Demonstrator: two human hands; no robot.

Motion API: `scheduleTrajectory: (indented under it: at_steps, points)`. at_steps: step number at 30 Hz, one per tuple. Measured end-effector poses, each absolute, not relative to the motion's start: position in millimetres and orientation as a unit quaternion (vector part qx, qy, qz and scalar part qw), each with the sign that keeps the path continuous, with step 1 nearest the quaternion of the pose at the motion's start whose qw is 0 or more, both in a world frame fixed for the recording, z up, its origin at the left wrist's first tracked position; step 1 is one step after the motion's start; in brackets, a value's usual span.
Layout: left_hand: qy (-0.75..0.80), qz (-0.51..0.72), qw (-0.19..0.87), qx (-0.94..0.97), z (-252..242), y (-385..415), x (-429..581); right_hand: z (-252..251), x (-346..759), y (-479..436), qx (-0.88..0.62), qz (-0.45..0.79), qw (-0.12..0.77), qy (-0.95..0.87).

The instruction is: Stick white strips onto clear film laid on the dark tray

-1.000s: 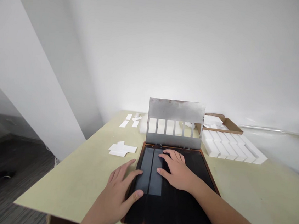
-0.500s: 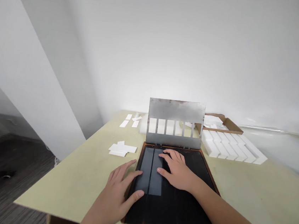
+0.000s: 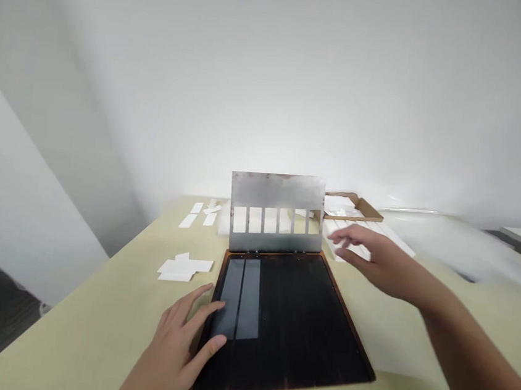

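Note:
My left hand (image 3: 180, 338) rests at the left edge of a flat black board (image 3: 307, 324) with a brownish rim, fingers spread. Its index finger and thumb lie on or beside the nearer of two dark grey glossy strips, the left strip (image 3: 228, 300). The right strip (image 3: 250, 299) lies parallel to it with a narrow gap. Above the white slotted block (image 3: 400, 239), my right hand (image 3: 375, 257) hovers, fingers apart and slightly curled, nothing visible in it. Hinged to the board's far edge, a metal plate (image 3: 278, 191) with a row of rectangular windows stands upright.
White paper pieces (image 3: 185, 268) lie left of the board, with more white strips (image 3: 187, 220) farther back. A cardboard tray (image 3: 365, 210) holding white pieces sits behind the slotted block. Clear plastic sheeting (image 3: 451, 240) covers the back right, along the wall.
My right hand has lifted off the right grey strip and moved right to the white slotted block. My left hand stays at the board's left edge. The view has turned right.

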State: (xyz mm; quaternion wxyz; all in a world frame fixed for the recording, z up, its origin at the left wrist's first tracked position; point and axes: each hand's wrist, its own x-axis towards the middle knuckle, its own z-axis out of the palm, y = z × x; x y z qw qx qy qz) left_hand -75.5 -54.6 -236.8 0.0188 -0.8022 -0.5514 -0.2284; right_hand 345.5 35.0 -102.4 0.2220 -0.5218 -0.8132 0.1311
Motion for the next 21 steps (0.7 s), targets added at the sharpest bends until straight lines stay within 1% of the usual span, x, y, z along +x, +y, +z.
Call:
scheduleTrajectory:
  at_steps: [2,6,9,11,14,17,19,21]
  points:
    - [-0.547,-0.235,0.026,-0.803,-240.8,-52.1,-77.3,-116.3,391.3,25.8,-0.578,0.124,0.174,-0.787]
    - [-0.545,-0.239,0.036,-0.803,-246.5,-46.5,-79.9,-173.2,453.4,11.9,-0.659,0.116,0.080,-0.739]
    - [-0.527,-0.231,0.061,-0.816,-225.6,-41.1,-78.6,-208.4,469.3,4.8,-0.674,0.123,0.039,-0.728]
    - [-0.495,-0.220,0.086,-0.836,-190.5,-37.8,-73.8,-219.8,471.1,0.2,-0.680,0.119,0.031,-0.723]
    - [-0.438,-0.216,0.115,-0.865,-115.5,-32.3,-57.5,-224.2,470.6,-6.0,-0.683,0.104,0.038,-0.722]
    - [-0.369,-0.255,0.144,-0.882,-43.9,-24.7,-34.2,-225.4,470.7,-8.5,-0.685,0.096,0.039,-0.721]
    - [-0.343,-0.274,0.152,-0.886,-10.4,-20.2,-19.3,-227.6,471.3,-7.9,-0.690,0.094,0.029,-0.717]
    - [-0.332,-0.279,0.170,-0.885,9.9,-17.1,-7.5,-229.5,472.1,-5.8,-0.691,0.093,0.015,-0.717]
